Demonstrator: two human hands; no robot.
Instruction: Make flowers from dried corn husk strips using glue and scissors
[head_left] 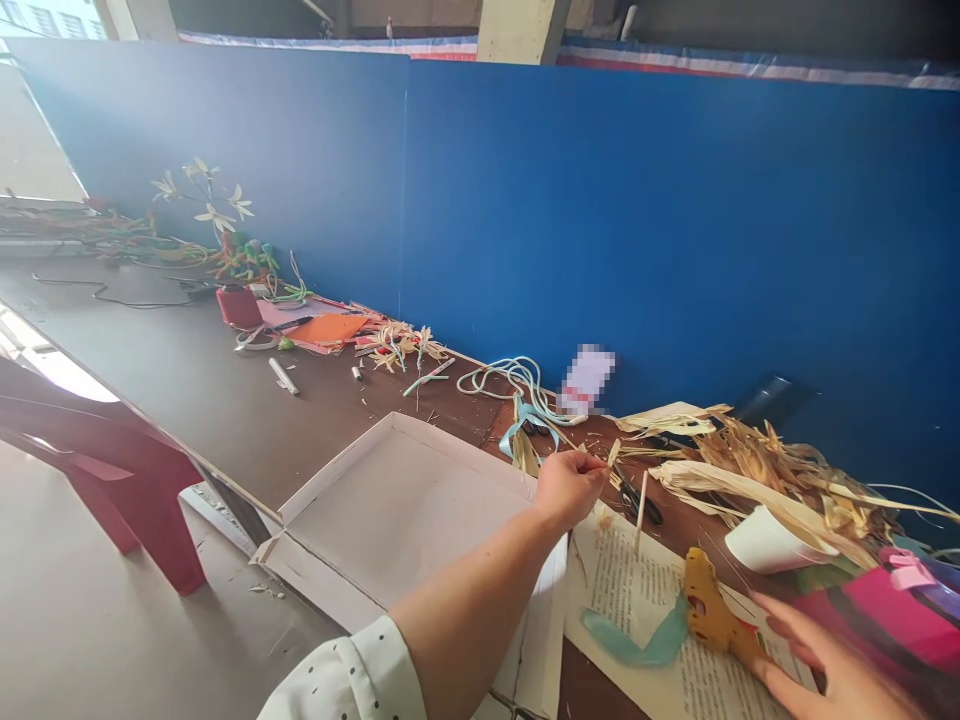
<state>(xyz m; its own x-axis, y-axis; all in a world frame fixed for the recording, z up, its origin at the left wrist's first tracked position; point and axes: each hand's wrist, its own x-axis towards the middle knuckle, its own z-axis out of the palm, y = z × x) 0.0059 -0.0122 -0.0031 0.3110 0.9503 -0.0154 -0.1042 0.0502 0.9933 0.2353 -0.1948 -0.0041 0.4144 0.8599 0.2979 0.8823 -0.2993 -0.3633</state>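
Observation:
My left hand (568, 488) reaches out over the white box lid's far right corner, thumb and fingertips pinched on a small strip of dried husk (614, 454). Just past it are black-handled scissors (646, 505) and a thin pale stick (641, 512). At the lower right, slightly blurred, my right hand (836, 655) has its fingers apart beside the handle of a yellow glue gun (703, 590); the thumb is close to the handle's end. The glue gun lies on a printed sheet of paper (630, 590), next to a light blue ribbon (637, 650).
The shallow white box lid (450, 500) sits near the table's front edge. Dried corn husks (795, 470), a white cup (776, 540) and a pink bag (885, 620) crowd the right. A blue panel (600, 220) stands behind; a red chair (150, 500) is left.

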